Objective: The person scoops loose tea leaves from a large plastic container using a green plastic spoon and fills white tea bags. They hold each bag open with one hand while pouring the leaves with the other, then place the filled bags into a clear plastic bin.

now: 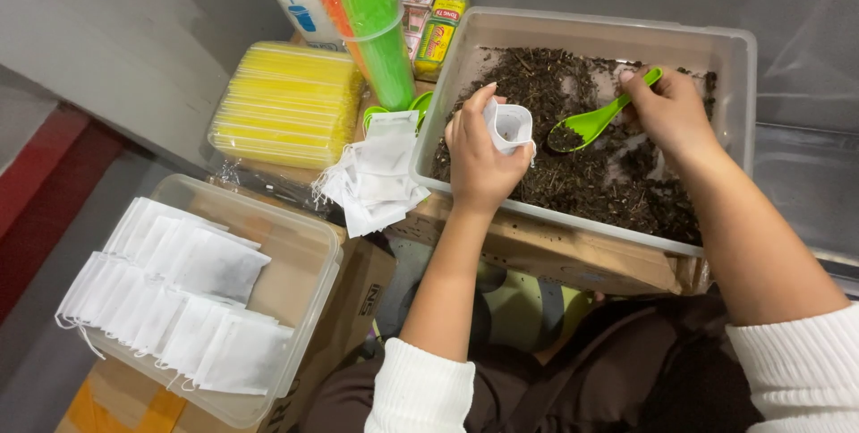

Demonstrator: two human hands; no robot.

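Left hand [479, 160] pinches a small white filter bag [509, 125] open over the clear tub [738, 66] of dried tea leaves [617, 182], right hand [671, 111] closed on a loaded green scoop [595, 120] beside its mouth; narrow opening, leaves likely spill back.

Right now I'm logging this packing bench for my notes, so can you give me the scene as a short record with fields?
left hand: left hand holds a small white bag open over the tub
right hand: right hand holds a green spoon with dark leaves in its bowl
tub: clear tub of loose dark leaves
beside tub: pile of empty bags
lower left: clear box with rows of filled bags
behind: yellow straws
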